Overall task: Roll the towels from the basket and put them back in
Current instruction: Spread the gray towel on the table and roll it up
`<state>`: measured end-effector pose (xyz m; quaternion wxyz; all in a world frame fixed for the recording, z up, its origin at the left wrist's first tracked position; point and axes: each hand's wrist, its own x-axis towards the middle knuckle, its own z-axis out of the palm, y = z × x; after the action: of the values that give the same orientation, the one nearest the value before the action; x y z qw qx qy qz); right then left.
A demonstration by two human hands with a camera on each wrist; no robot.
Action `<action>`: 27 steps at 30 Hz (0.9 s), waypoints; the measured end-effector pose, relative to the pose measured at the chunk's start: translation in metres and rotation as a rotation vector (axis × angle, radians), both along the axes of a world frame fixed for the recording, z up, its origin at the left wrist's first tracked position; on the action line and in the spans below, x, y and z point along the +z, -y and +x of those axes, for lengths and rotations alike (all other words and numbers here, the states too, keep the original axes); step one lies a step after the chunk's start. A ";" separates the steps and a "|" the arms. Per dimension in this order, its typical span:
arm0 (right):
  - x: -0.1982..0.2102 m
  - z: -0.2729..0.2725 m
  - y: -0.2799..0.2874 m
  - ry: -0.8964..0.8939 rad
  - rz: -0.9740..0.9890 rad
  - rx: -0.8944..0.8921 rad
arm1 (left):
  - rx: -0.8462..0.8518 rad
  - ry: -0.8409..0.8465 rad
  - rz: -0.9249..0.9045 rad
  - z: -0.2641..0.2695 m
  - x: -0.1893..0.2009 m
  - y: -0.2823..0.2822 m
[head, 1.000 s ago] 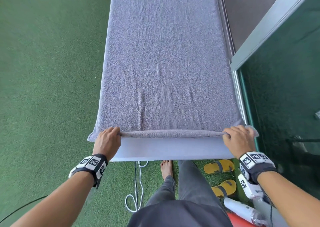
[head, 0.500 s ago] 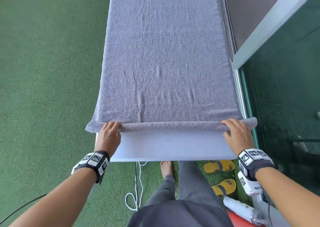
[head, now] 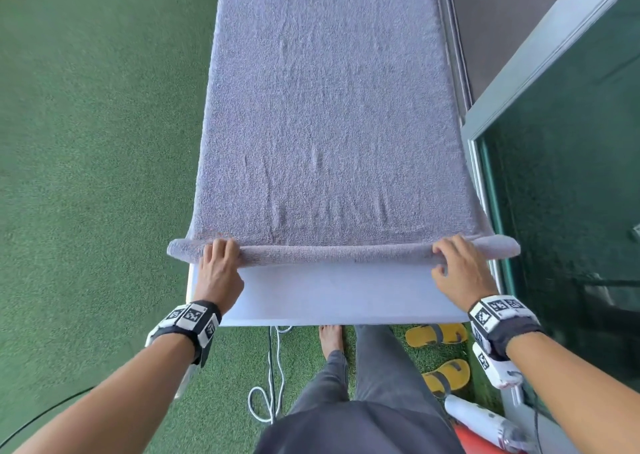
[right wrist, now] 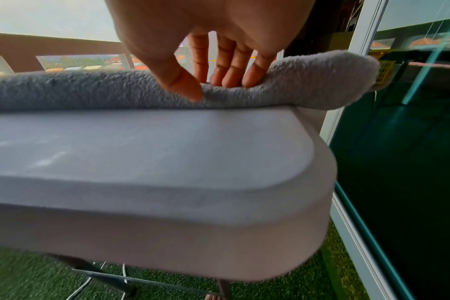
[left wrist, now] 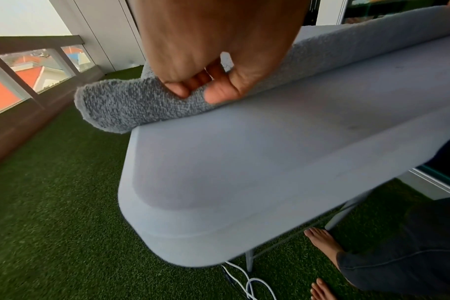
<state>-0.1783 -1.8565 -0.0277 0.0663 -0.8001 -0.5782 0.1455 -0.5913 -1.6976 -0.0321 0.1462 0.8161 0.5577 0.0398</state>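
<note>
The grey towel (head: 329, 107) lies spread lengthwise down the white table (head: 332, 294), running from a thin roll (head: 339, 254) at its near end away to the far end, where it leaves the picture. A second ago that near end was only a lifted hem pinched at the two corners; half a second ago it had turned over once, and now it is a slim, fairly even tube that has travelled a little farther from the near table edge, leaving a broader strip of bare tabletop in front of the person. Its left end overhangs the table's left side and its right end pokes out past the right side. The left hand (head: 219, 270) sits on the roll near its left end, fingers curled over the top and thumb tucked against the near side, holding the cloth (left wrist: 141, 105); the right hand (head: 460, 270) does the same near the right end, fingers bent over the crest and thumb pressing in from the near face (right wrist: 308, 81). I judge the rolling has only just begun: most of the towel is flat, and no basket is in view. Green turf (head: 86, 176) surrounds the table, with yellow sandals (head: 436, 334) and a white cable (head: 273, 377) by the person's bare foot (head: 330, 341).
</note>
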 end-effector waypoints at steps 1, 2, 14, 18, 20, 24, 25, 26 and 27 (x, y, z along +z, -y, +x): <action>-0.003 0.000 0.003 0.013 -0.012 0.000 | -0.003 0.010 0.008 0.000 -0.001 0.002; -0.003 0.000 0.004 0.020 -0.013 -0.005 | -0.009 0.017 0.014 -0.001 -0.001 0.004; 0.008 0.019 -0.031 0.063 -0.036 -0.131 | -0.026 -0.005 0.067 0.003 0.006 -0.020; -0.004 0.012 -0.020 0.006 0.236 -0.038 | -0.053 0.193 0.207 0.009 0.003 -0.016; -0.017 0.001 -0.002 0.008 0.174 0.007 | -0.034 0.269 0.212 0.010 -0.008 -0.004; -0.031 0.001 0.011 0.017 0.090 0.039 | -0.021 0.135 0.126 -0.003 -0.025 0.003; -0.029 0.003 0.006 -0.010 0.079 0.022 | -0.032 0.082 0.105 -0.004 -0.024 -0.002; -0.025 0.006 -0.002 -0.042 0.069 -0.007 | -0.047 0.048 0.088 -0.005 -0.023 -0.009; -0.020 0.008 -0.010 -0.078 0.065 -0.040 | -0.070 0.039 0.091 -0.002 -0.022 -0.015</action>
<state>-0.1706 -1.8461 -0.0478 0.1177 -0.8027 -0.5633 0.1563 -0.5934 -1.6830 -0.0540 0.1212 0.8399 0.5236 0.0756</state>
